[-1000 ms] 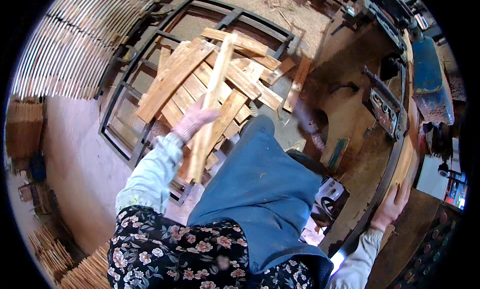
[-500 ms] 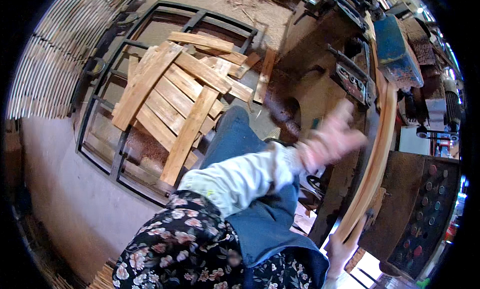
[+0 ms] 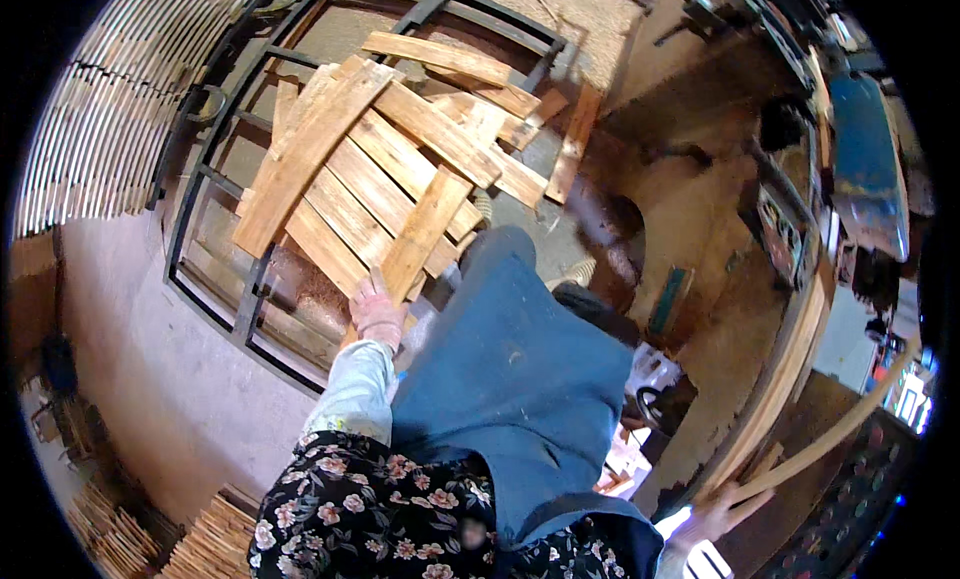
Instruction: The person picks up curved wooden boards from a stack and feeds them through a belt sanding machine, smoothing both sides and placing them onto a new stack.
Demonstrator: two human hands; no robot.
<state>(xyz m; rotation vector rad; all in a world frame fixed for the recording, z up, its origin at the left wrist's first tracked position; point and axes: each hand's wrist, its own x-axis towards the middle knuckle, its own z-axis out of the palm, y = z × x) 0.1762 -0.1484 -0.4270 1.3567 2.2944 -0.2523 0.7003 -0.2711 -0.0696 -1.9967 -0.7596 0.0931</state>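
Note:
My left hand [image 3: 377, 311], in a pale glove, reaches down to the lower end of a short wooden board [image 3: 428, 229]. Its fingers lie over the board, which rests slanting across a pile of planks [image 3: 345, 204]. At the lower right my right hand [image 3: 708, 519] is blurred and partly in glare. It closes on the near end of a long thin wooden strip [image 3: 835, 434] that slants up to the right, away from the machine. Another long piece of wood [image 3: 770, 404] lies along the machine's edge beside it.
A dark metal frame [image 3: 243, 309] surrounds the plank pile. Slats are stacked at the far left [image 3: 105, 129], with more wood bundles [image 3: 215, 544] at lower left. On the right stand the brown machine [image 3: 720, 279], its blue housing [image 3: 868, 169] and a button panel [image 3: 850, 519].
My left hand has swung from the machine side leftward onto the board in the pile. The thin strip at my right hand now angles out to the right. The view has shifted.

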